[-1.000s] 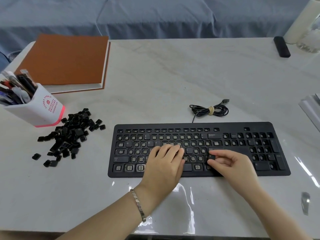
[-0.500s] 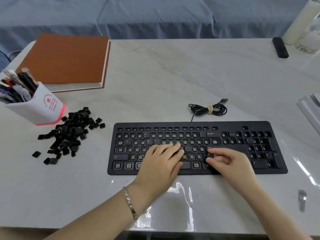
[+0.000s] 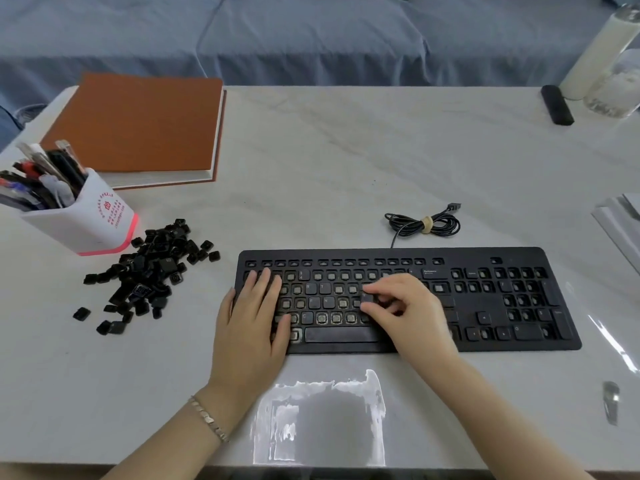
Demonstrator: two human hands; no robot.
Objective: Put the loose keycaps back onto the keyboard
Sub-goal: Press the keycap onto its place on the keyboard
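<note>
While the right hand (image 3: 398,306) pinches a keycap (image 3: 367,298) at the middle rows of the keyboard (image 3: 485,299), a tilted press risks a crooked seat. The left hand (image 3: 252,317) lies flat on the keyboard, fingers straight; the loose keycaps (image 3: 149,271) are heaped to its left.

head-worn view, forward-down, close over table (image 3: 346,168)

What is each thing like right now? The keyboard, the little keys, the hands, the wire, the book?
Keyboard: many keys missing.
Loose keycaps: heaped to the keyboard's left.
Left hand: flat on the keyboard's left end.
Right hand: pinches a keycap over the keyboard's middle.
Cable: coiled, tied, unplugged.
Notebook: closed.
</note>
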